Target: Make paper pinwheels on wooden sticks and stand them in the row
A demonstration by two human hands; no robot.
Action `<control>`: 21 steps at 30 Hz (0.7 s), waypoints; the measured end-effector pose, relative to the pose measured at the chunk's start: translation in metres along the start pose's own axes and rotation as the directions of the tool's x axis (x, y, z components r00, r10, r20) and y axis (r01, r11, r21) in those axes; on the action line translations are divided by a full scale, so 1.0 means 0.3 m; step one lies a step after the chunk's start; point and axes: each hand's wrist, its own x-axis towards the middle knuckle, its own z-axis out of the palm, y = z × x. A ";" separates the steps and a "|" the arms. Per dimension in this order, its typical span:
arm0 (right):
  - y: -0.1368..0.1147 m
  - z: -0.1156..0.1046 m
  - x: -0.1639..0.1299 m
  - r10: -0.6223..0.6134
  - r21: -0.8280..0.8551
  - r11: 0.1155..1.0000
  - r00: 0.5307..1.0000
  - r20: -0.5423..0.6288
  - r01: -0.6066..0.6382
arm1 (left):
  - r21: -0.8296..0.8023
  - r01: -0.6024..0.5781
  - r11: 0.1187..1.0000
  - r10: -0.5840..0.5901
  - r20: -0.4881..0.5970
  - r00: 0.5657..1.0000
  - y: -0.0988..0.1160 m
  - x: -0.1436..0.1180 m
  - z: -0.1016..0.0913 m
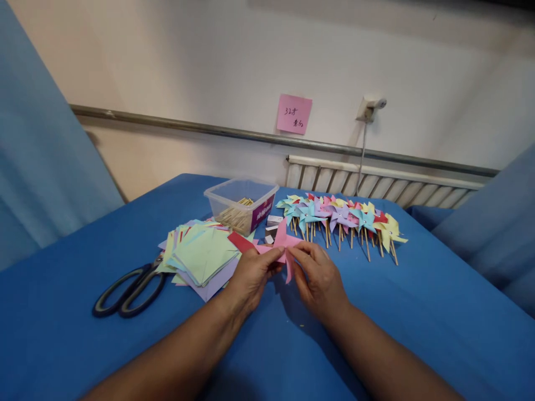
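A pink paper pinwheel (281,240), its blades folded in, is held up over the table between my two hands. My left hand (256,272) pinches it from the left, thumb pressed near the centre. On the other side, my right hand (320,278) has its fingertips closed at the pinwheel's middle; whether a small pin is between them is hidden. Behind my left hand lies a loose stack of coloured paper squares (204,253), and a red piece of paper (240,241) shows just beside the pinwheel.
Dark-handled scissors (129,289) lie left of the paper. A clear plastic box (242,209) holds wooden sticks (237,217); small boxes (273,223) sit beside it. Several finished pinwheels on sticks (340,216) stand at the back right of the blue table (397,312), near a radiator (384,181).
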 end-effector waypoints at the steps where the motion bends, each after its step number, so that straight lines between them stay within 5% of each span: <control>1: -0.001 0.001 0.000 0.004 -0.007 1.000 1.000 0.007 -0.004 | 0.010 0.000 1.000 0.000 0.003 1.000 -0.002 0.001 -0.002; 12: 0.015 0.023 -0.016 0.023 -0.052 0.998 0.996 0.090 -0.018 | 0.074 -0.042 0.996 0.041 0.014 0.999 -0.035 0.019 -0.020; 21: 0.028 0.012 0.006 0.158 0.093 0.985 0.974 -0.165 -0.144 | 0.192 -0.033 0.981 0.034 -0.002 0.999 -0.098 0.056 -0.036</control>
